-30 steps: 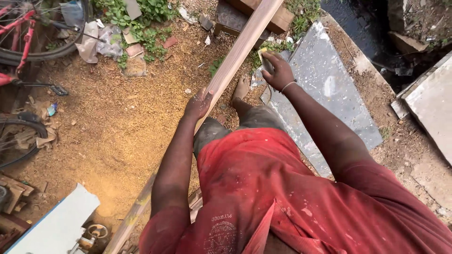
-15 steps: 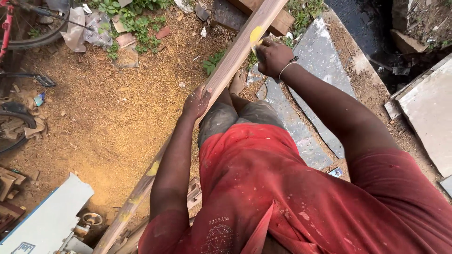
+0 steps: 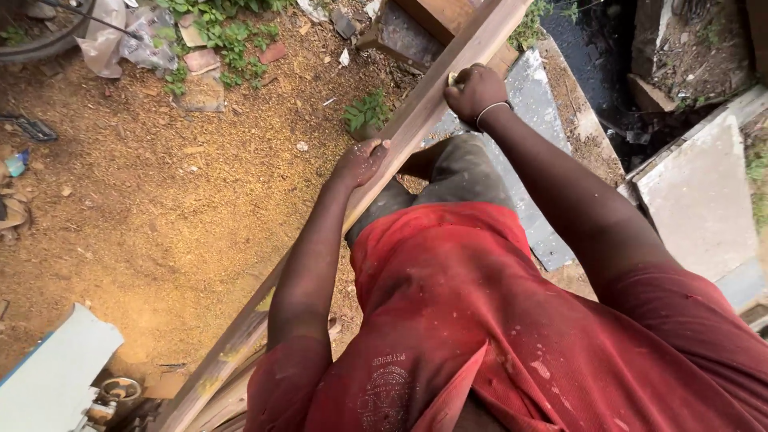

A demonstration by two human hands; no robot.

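A: We note the long wooden plank (image 3: 416, 120) slanting from lower left to upper right; our left hand (image 3: 360, 162) rests flat on its near stretch.

B: Farther up it, our right hand (image 3: 474, 92) is closed on a small yellowish piece (image 3: 453, 78), pressed against the plank.

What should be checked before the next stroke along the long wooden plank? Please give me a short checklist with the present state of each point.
1. Left hand steadies the wooden plank: ok, it rests on the plank's left edge.
2. Right hand keeps its yellow pad: ok, the hand is closed with the pad pressed on the plank, though only a small piece shows.
3. Far end of the plank is supported: ok, it lies across a wooden block.
4. Near end is supported: cannot tell, the body hides it.
5. Plank surface ahead of the right hand is free: ok, nothing lies on it.
6. Footing on the sawdust ground: cannot tell, the feet are hidden.
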